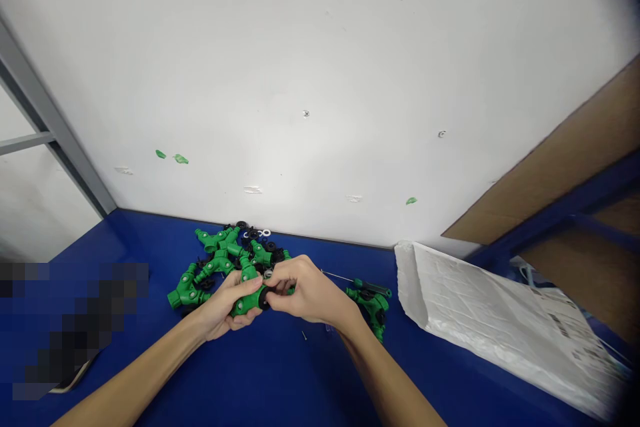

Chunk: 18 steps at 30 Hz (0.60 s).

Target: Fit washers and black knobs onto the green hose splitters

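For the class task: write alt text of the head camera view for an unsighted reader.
The left hand cradles a green plastic branching connector while the right hand pinches a black ring at its end, over a blue bench. Behind lies a heap of similar connectors and black rings; a screwdriver and a white bag lie to the right.

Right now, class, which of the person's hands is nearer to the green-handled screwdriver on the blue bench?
Right. The right hand is at the tip of the green-handled screwdriver; the left hand is farther off.
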Each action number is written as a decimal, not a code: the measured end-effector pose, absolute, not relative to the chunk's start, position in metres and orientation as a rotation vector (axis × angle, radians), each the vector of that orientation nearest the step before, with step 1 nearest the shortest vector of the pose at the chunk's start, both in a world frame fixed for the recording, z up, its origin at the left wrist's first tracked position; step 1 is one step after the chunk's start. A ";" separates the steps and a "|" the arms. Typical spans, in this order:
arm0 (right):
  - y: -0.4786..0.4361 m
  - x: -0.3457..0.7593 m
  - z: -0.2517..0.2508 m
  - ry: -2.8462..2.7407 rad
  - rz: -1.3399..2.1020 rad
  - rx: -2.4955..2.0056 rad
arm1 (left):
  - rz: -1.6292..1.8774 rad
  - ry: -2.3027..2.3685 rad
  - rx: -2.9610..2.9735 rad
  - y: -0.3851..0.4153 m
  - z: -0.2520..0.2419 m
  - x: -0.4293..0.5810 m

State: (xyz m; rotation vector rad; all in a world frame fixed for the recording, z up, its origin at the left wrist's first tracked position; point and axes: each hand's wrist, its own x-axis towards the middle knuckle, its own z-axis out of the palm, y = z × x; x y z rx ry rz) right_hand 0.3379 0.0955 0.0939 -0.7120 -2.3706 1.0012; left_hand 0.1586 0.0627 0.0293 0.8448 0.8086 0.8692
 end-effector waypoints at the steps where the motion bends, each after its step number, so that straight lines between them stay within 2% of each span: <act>1: 0.096 0.337 0.093 -2.357 1.000 -0.710 | 0.872 0.804 0.850 0.063 0.030 0.159; 6: 0.096 0.339 0.092 -2.337 0.997 -0.707 | 0.869 0.831 0.811 0.061 0.030 0.159; 14: 0.097 0.344 0.102 -2.358 1.342 -0.760 | 0.706 0.816 0.765 0.062 0.028 0.155; 18: 0.095 0.343 0.102 -2.367 1.262 -0.747 | 0.719 0.799 0.765 0.063 0.027 0.155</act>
